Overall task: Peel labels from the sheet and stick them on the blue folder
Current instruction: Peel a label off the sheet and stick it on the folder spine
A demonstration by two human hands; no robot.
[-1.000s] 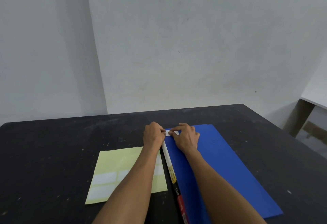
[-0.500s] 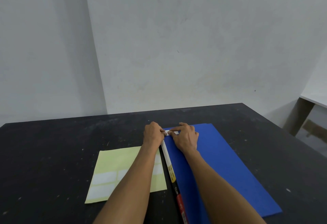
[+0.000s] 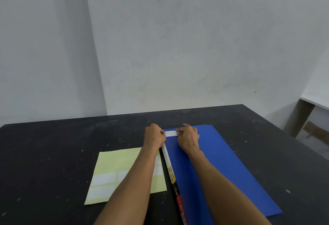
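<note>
A blue folder (image 3: 222, 167) lies on the black table, its white, yellow and red spine (image 3: 168, 162) along its left edge. A small white label (image 3: 170, 133) lies across the folder's far left corner. My left hand (image 3: 154, 136) pinches the label's left end. My right hand (image 3: 188, 138) presses its right end with the fingertips. To the left of the folder sits the pale yellow label sheet (image 3: 117, 167), with white labels (image 3: 103, 179) left in its near rows. My left forearm covers part of the sheet.
The black table (image 3: 53, 153) is scuffed and reaches to a grey-white wall at the back. Beyond its right edge stands a white-topped piece of furniture (image 3: 315, 103) with a brown leg.
My right hand has slid a little to the right along the label, showing more of its white strip. My left hand has stayed at the label's left end.
</note>
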